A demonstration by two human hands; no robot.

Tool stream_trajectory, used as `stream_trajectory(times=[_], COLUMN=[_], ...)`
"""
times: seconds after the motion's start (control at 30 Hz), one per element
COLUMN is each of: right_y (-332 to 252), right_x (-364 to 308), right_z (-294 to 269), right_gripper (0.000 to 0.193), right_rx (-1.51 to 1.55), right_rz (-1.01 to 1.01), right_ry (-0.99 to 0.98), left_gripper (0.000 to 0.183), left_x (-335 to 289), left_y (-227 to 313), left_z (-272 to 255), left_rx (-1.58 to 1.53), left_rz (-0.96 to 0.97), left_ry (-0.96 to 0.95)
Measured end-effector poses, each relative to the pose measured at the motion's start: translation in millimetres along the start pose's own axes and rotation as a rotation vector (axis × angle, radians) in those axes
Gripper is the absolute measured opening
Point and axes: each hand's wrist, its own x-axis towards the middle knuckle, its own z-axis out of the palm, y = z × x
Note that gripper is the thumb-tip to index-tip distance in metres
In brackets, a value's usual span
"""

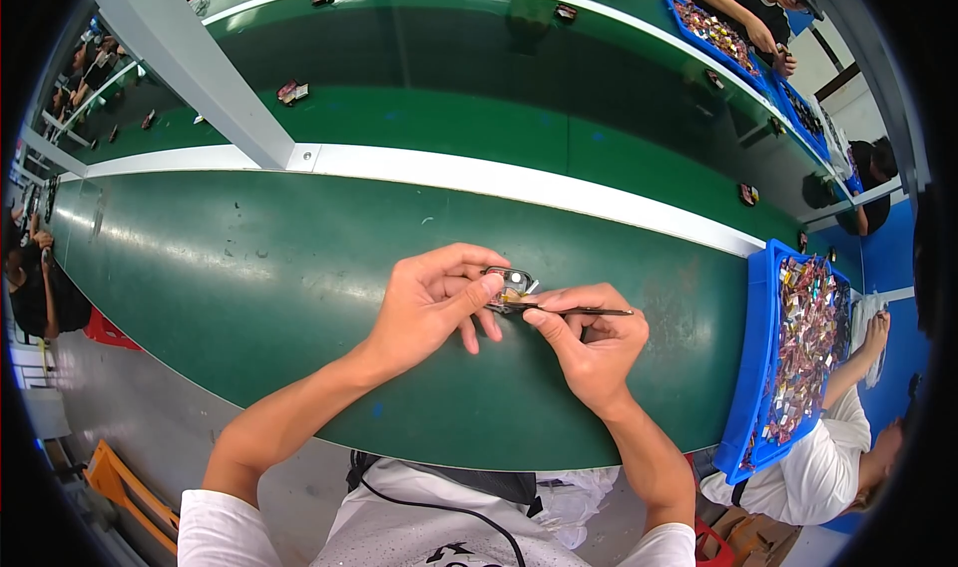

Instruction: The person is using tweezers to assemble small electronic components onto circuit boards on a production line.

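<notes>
Over the green worktop [299,258], my left hand [424,302] pinches a small black-framed electronic casing [516,277] between thumb and fingers. A pale round spot and a bit of yellowish material show inside the casing. My right hand [599,347] is closed round slim dark tweezers [599,311], held almost level. Their tip reaches the lower edge of the casing, close to my left fingertips. What the tip touches is too small to make out.
At the right end of the worktop stands a blue tray [755,332] heaped with small electronic parts. Beyond a white rail [429,176], a green conveyor belt [439,118] carries scattered small assemblies [292,93]. A grey post [205,63] rises at left. Co-workers sit around.
</notes>
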Motion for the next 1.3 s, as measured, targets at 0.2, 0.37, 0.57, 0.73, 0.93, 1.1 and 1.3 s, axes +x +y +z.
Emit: stream_trajectory(times=[0.2,0.37,0.57,0.73,0.93,1.1,1.3], right_y=[1.6,2.5,-0.2,-1.0,-1.3,-1.5,-2.2], right_x=[-0.2,-0.5,-0.9,-1.7,-2.2,-2.9,-2.2], right_z=[0.7,-0.2,1.4,2.9,4.4,3.9,4.5], right_gripper=[0.014,0.015,0.014,0.014,0.014,0.015,0.016], right_rx=[0.011,-0.001,0.017,0.036,0.035,0.012,0.010], right_rz=[-0.008,-0.020,0.016,0.049,0.063,0.047,0.028], right_ry=[0.007,-0.002,0.019,0.036,0.048,0.064,0.064], left_gripper=[0.025,0.025,0.024,0.027,0.027,0.026,0.024], left_x=[0.4,0.3,0.6,-0.2,-0.9,-0.7,-1.3], left_y=[-0.9,-1.1,-0.6,-2.5,-4.5,-2.3,-2.4], left_z=[0.4,0.2,0.8,2.1,2.8,4.0,3.7], left_rx=[-0.007,0.005,0.007,0.017,0.018,0.033,0.042], left_rz=[0.003,0.014,0.026,0.042,0.052,0.075,0.121], left_ry=[0.009,0.011,0.017,0.029,0.039,0.039,0.048])
